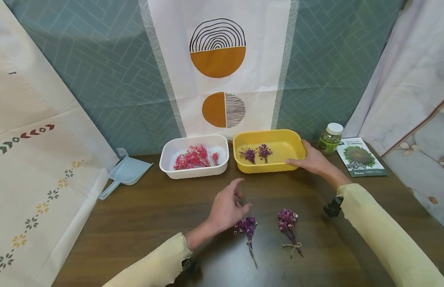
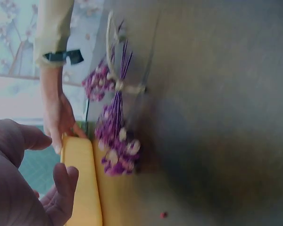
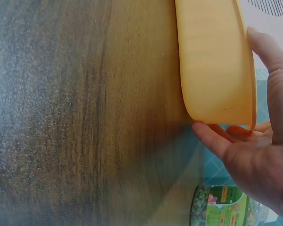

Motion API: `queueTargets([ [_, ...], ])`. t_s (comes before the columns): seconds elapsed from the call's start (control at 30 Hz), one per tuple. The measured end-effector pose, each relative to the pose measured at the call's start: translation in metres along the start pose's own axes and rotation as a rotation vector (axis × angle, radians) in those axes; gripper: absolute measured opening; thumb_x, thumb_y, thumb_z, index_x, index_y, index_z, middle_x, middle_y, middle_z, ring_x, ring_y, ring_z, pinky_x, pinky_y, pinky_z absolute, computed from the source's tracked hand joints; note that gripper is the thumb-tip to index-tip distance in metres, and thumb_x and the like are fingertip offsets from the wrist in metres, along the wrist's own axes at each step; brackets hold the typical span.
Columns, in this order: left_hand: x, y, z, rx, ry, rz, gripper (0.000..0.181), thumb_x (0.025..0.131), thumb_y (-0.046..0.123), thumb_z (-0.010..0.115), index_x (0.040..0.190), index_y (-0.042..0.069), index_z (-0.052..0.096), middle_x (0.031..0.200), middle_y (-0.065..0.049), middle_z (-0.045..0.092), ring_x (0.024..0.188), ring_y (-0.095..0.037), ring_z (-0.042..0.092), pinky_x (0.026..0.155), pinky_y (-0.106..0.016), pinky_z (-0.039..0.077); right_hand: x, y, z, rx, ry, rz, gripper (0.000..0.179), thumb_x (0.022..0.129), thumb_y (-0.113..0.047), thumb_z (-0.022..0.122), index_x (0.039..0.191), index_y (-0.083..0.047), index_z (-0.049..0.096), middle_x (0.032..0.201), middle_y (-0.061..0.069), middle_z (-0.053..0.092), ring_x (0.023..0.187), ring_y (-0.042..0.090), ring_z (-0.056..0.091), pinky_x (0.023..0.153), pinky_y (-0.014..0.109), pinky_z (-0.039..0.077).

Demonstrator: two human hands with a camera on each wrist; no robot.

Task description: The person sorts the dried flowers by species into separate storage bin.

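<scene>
My right hand [image 1: 311, 159] grips the right end of a yellow plastic tub [image 1: 297, 164], thumb over its front rim and fingers round the side. In the right wrist view, those fingers [image 3: 212, 141] lie against the tub's end wall. Inside the tub are two small purple dried-flower bunches [image 1: 265, 151]. My left hand [image 1: 225, 207] hovers over the table, holding nothing, its thumb and fingers parted. Just beside it lies a purple dried-flower bunch [image 1: 247, 227]. Farther right rests another purple bunch [image 1: 288, 223], tied with twine.
Left of the yellow tub stands a white tub [image 1: 193, 173] with pink-red dried flowers [image 1: 193, 157]. A light-blue dustpan [image 1: 128, 171] lies at the far left. At the back right are a white-lidded jar [image 1: 329, 139] and a seed packet [image 1: 361, 157]. Cloth [image 1: 315, 59] hangs behind the table.
</scene>
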State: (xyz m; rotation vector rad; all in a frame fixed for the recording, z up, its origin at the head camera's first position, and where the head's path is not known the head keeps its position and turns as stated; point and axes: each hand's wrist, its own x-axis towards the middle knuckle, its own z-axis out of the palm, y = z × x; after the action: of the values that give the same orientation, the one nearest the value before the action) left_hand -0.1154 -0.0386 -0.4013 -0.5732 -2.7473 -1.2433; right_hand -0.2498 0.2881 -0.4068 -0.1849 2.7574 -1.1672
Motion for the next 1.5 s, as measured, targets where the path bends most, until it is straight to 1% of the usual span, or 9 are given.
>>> queueTargets([
  [0.2,-0.022,0.002,0.002,0.081,-0.017,-0.046,0.077,0.078,0.024,0.086,0.143,0.008,0.048,0.099,-0.008,0.060,0.065,-0.002,0.055,0.060,-0.028,0.047,0.000,-0.001,0.000,-0.005,0.000,-0.005,0.111,0.084,-0.057,0.074,0.156,0.000,0.012,0.141,0.027,0.042,0.118,0.042,0.048,0.107,0.061,0.033],
  [0.4,-0.042,0.000,0.008,0.159,-0.020,-0.103,0.087,0.072,0.035,0.088,0.144,0.010,0.047,0.109,-0.011,0.057,0.072,-0.018,0.058,0.059,-0.037,0.050,0.001,0.001,-0.001,0.001,0.011,-0.016,0.113,0.082,-0.062,0.074,0.156,-0.001,0.013,0.138,0.026,0.044,0.114,0.040,0.050,0.106,0.059,0.036],
  [0.5,-0.049,-0.001,0.013,0.183,-0.030,-0.129,0.091,0.069,0.040,0.089,0.144,0.010,0.047,0.113,-0.014,0.055,0.074,-0.025,0.060,0.059,-0.041,0.051,0.002,0.003,-0.001,-0.002,0.013,-0.013,0.115,0.081,-0.063,0.074,0.156,-0.002,0.012,0.139,0.026,0.043,0.115,0.040,0.050,0.106,0.059,0.035],
  [0.57,-0.052,-0.001,0.017,0.189,-0.041,-0.146,0.094,0.068,0.043,0.089,0.145,0.010,0.045,0.114,-0.016,0.053,0.073,-0.027,0.061,0.057,-0.040,0.051,0.002,0.003,0.000,-0.006,0.010,-0.014,0.116,0.081,-0.063,0.073,0.156,-0.001,0.011,0.140,0.027,0.042,0.116,0.041,0.049,0.106,0.060,0.035],
  [0.83,-0.055,-0.002,0.027,0.225,-0.041,-0.194,0.103,0.064,0.053,0.088,0.147,0.014,0.042,0.116,-0.015,0.049,0.070,-0.026,0.059,0.053,-0.039,0.049,0.002,0.004,0.001,-0.014,0.010,-0.010,0.113,0.082,-0.061,0.073,0.156,-0.001,0.012,0.140,0.027,0.042,0.116,0.041,0.049,0.106,0.060,0.035],
  [1.03,-0.057,-0.002,0.036,0.236,-0.044,-0.194,0.107,0.061,0.057,0.088,0.147,0.013,0.042,0.115,-0.014,0.048,0.073,-0.025,0.058,0.055,-0.040,0.050,0.004,0.004,0.001,-0.012,0.011,-0.009,0.114,0.082,-0.062,0.073,0.156,-0.001,0.012,0.140,0.027,0.042,0.117,0.042,0.049,0.106,0.061,0.034],
  [1.2,-0.056,-0.002,0.039,0.222,-0.045,-0.183,0.105,0.062,0.051,0.091,0.146,0.011,0.043,0.111,-0.011,0.045,0.075,-0.021,0.055,0.055,-0.037,0.048,0.003,0.004,0.001,-0.008,0.006,-0.014,0.113,0.083,-0.062,0.073,0.156,0.000,0.012,0.140,0.028,0.042,0.116,0.041,0.049,0.106,0.061,0.035],
  [1.37,-0.055,-0.002,0.039,0.188,-0.068,-0.172,0.098,0.065,0.039,0.093,0.144,0.010,0.044,0.115,-0.013,0.045,0.079,-0.023,0.057,0.057,-0.034,0.048,0.001,0.002,0.001,-0.002,0.004,-0.016,0.111,0.084,-0.059,0.073,0.156,0.000,0.012,0.139,0.028,0.043,0.115,0.041,0.049,0.106,0.061,0.035],
  [1.5,-0.054,-0.004,0.039,0.154,-0.066,-0.121,0.089,0.067,0.030,0.093,0.140,0.009,0.048,0.112,-0.011,0.046,0.078,-0.021,0.057,0.058,-0.032,0.048,0.000,0.000,0.001,0.003,0.005,-0.018,0.109,0.085,-0.057,0.074,0.156,-0.001,0.013,0.139,0.027,0.043,0.114,0.040,0.049,0.106,0.060,0.036],
])
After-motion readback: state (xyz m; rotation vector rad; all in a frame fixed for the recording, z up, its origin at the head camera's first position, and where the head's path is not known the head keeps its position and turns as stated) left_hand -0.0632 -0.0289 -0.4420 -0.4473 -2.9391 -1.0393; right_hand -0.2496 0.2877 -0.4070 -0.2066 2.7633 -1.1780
